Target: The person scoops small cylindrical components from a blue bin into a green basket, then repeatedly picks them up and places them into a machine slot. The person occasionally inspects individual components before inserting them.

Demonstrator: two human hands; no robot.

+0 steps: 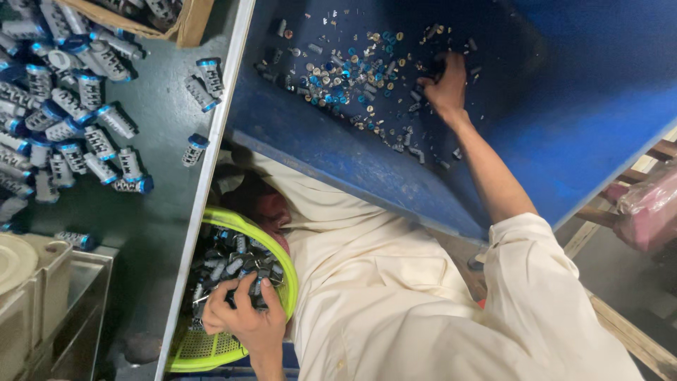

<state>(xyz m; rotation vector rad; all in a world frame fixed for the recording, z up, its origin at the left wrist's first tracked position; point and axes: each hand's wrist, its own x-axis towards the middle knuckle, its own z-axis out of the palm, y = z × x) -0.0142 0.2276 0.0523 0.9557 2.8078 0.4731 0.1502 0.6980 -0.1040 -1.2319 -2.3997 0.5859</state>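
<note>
Left hand: the left hand (243, 314) is closed around a fistful of small grey and blue parts (229, 264) that are heaped in a yellow-green plastic basket (204, 349), close to the body.
Right hand: the right hand (446, 86) is stretched far into a large blue bin (564, 106); the fingers are curled down among the loose pieces, but it cannot be told whether something is already pinched.
Loose pieces: small metal caps and blue bits (352, 77) are scattered thinly on the sloped floor of the bin, most of them to the left of the right hand.
Work surface: many grey cylinders with blue ends (77, 120) are spread on the dark green table (162, 204), and some are seen in a cardboard box (185, 25) at the top edge.
Risk, basket: the basket is judged to be tilted and full; if the grip is loosened, parts could be spilled over the rim onto the floor.
Risk, reach: because the arm is extended so far, balance could be lost, and the cream shirt (395, 296) could be pressed against the basket.
Risk, bin slope: pieces that are pushed and not gripped could slide down the slope, away from the fingers.
Risk, mixing: different kinds of pieces could be gathered together, since they lie mixed.
</note>
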